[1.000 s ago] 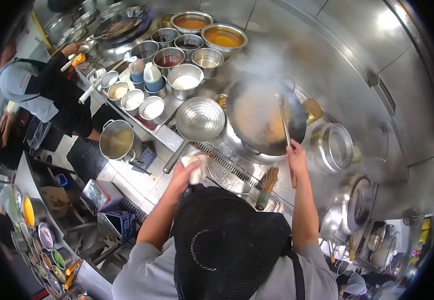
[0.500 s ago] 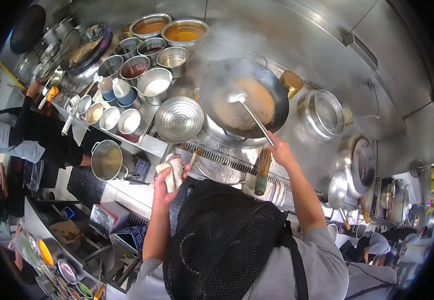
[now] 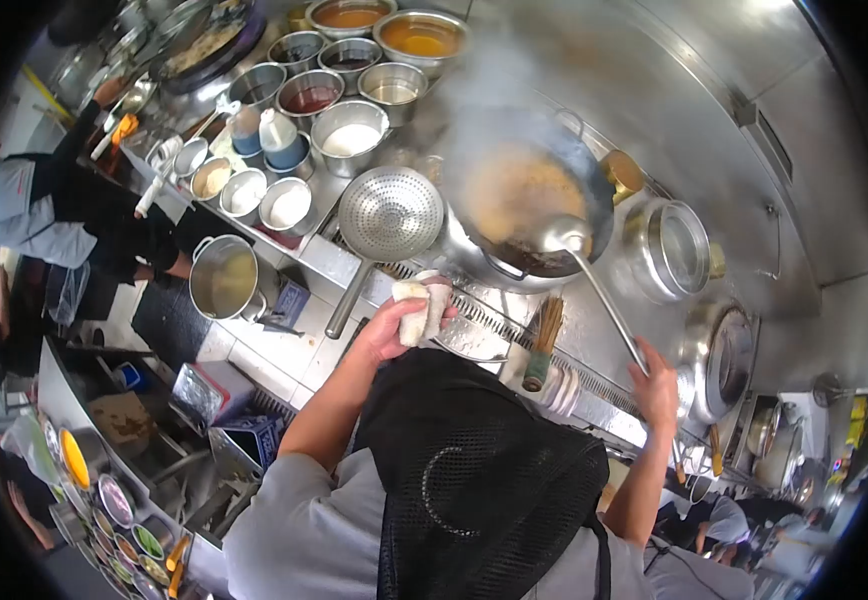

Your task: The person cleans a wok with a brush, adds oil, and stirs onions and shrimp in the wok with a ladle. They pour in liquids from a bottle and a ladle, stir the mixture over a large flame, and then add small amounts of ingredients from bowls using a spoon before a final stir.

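My right hand (image 3: 657, 388) is closed round the end of a long-handled ladle (image 3: 609, 305). The ladle's bowl is at the near right side of a dark wok (image 3: 602, 180). Inside the wok, brownish liquid (image 3: 524, 185) steams, and the vapour blurs part of its far left side. My left hand (image 3: 391, 328) grips a folded whitish cloth (image 3: 414, 312), held below the wok at the counter's front edge. Just above that hand rests a perforated strainer (image 3: 391, 212), its handle slanting down to the left. A bamboo brush (image 3: 544, 345) with a green-wrapped end stands between my hands.
Metal pots of sauces and seasonings (image 3: 311, 95) crowd the counter at left. A large stockpot (image 3: 224, 280) stands lower left. To the wok's right is a steel pot (image 3: 676, 248). A co-worker in a cap (image 3: 34, 205) stands at far left; others show at lower right.
My right hand has drawn back and right, bringing the ladle bowl from the wok's middle to its near right side. My left hand has moved right with the cloth. The view has shifted.
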`<state>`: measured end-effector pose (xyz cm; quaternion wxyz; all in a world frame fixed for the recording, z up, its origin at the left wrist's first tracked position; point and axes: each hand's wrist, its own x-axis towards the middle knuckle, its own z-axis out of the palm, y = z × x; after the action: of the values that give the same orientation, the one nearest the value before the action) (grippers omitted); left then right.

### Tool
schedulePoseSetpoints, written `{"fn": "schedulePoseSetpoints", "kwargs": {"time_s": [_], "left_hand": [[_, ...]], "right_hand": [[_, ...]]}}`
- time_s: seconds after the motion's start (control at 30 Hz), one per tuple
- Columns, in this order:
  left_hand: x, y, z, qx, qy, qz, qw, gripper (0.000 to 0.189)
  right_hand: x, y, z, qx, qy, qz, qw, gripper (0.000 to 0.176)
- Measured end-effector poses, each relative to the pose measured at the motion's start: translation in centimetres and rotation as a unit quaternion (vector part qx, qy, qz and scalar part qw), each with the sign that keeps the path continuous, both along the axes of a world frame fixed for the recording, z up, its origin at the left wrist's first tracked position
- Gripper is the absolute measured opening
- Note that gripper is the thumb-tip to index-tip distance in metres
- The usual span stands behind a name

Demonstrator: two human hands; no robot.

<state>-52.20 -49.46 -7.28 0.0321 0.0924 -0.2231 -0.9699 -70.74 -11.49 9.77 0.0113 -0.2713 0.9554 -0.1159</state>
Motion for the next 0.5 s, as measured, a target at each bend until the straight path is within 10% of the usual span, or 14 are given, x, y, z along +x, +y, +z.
{"fn": "schedulePoseSetpoints", "kwargs": {"time_s": [0.27, 0.5], "left_hand": [[2.1, 0.1, -2.3, 0.008, -0.036, 0.051, 0.998, 0.056], [4.5, -0.4, -3.3, 0.002, -0.037, 0.077, 0.996, 0.059]], "right_hand": [[1.4, 1.1, 5.1, 0.069, -0.053, -0.031, 0.996, 0.044], [-3.8, -2.3, -10.8, 0.04, -0.007, -0.003, 0.999, 0.048]]}}
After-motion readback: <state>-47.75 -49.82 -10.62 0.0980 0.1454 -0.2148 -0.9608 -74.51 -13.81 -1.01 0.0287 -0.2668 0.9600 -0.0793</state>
